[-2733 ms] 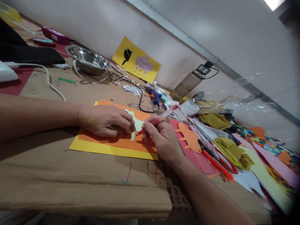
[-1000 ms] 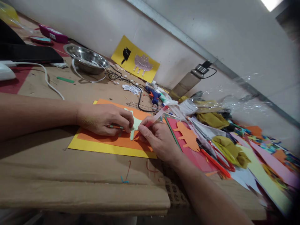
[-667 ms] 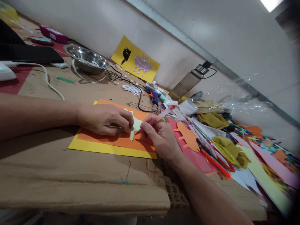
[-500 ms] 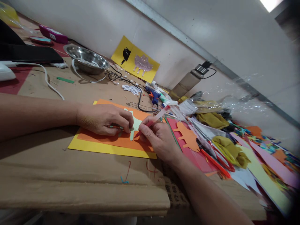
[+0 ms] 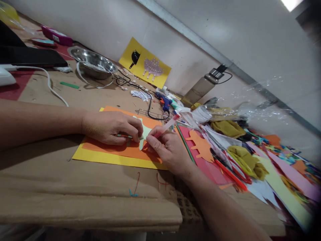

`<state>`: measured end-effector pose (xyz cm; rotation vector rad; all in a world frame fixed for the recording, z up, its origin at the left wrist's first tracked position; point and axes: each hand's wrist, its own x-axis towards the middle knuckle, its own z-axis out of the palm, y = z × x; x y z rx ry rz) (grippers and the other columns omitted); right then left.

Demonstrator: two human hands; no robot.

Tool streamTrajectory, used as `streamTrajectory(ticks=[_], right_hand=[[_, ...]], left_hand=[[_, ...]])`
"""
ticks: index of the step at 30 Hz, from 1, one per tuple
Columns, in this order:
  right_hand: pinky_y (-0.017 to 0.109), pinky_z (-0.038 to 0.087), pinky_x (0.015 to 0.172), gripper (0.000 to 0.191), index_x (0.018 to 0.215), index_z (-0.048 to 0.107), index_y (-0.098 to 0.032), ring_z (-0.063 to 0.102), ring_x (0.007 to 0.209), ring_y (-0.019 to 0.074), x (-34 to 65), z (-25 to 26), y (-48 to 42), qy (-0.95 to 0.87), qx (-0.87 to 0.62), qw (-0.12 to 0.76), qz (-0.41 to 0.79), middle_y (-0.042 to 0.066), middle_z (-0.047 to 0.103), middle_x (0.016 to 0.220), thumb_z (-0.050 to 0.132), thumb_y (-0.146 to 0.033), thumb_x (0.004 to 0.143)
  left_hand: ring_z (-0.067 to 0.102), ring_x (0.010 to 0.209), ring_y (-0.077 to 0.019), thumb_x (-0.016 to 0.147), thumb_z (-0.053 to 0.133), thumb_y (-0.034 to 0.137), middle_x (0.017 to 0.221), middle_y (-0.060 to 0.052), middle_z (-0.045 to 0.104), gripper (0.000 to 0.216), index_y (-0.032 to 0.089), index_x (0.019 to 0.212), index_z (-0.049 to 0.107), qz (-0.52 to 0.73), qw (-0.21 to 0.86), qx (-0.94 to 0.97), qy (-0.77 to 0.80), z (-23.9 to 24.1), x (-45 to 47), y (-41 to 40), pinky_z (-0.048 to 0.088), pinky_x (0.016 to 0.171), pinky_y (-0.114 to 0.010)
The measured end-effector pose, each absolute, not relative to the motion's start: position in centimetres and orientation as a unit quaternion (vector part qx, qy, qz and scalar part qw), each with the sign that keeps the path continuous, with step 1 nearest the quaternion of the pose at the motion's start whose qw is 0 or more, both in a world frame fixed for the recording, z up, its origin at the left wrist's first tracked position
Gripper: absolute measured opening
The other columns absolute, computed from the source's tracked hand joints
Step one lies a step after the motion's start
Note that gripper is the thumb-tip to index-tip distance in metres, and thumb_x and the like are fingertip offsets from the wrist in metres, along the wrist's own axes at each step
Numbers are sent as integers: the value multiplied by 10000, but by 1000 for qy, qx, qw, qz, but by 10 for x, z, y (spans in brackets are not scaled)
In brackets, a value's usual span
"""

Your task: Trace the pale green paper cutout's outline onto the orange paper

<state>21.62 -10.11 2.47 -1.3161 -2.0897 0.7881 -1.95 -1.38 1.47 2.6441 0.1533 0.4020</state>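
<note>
A pale green paper cutout [image 5: 146, 126] lies on an orange sheet [image 5: 120, 151], which rests on a yellow sheet [image 5: 100, 157]. My left hand [image 5: 115, 129] comes in from the left with curled fingers, its fingertips pinning the cutout down. Pinched in my right hand [image 5: 168, 147] is a red pen [image 5: 170, 124] with a clear barrel. It slants down to the left, its tip close to the cutout's narrow leg. The fingers of my left hand hide part of the cutout.
A red sheet with an orange cutout [image 5: 200, 147] and red-handled scissors [image 5: 235, 167] lie at right. Behind are a glue gun [image 5: 164, 102], a metal bowl [image 5: 92, 63], a bottle [image 5: 200, 88] and a decorated yellow card [image 5: 157, 78]. Paper scraps [image 5: 291, 167] crowd the far right.
My right hand and the pen have shifted slightly left along the cutout's leg, the pen's top end dipping a little. My left hand stays in place.
</note>
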Motion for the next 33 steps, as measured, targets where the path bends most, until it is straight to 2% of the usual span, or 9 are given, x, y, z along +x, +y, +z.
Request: streamTrajectory(ticks=[33], right_hand=[[283, 468, 620, 256, 792, 589, -229, 610, 640, 163, 214, 24, -100, -785, -479, 282, 273, 13, 646, 712, 550, -386, 990]], left_hand=[[739, 1033, -197, 843, 562, 34, 1218, -74, 763, 381, 246, 1064, 789, 148, 246, 956, 62, 17, -19, -15, 535, 923, -226]])
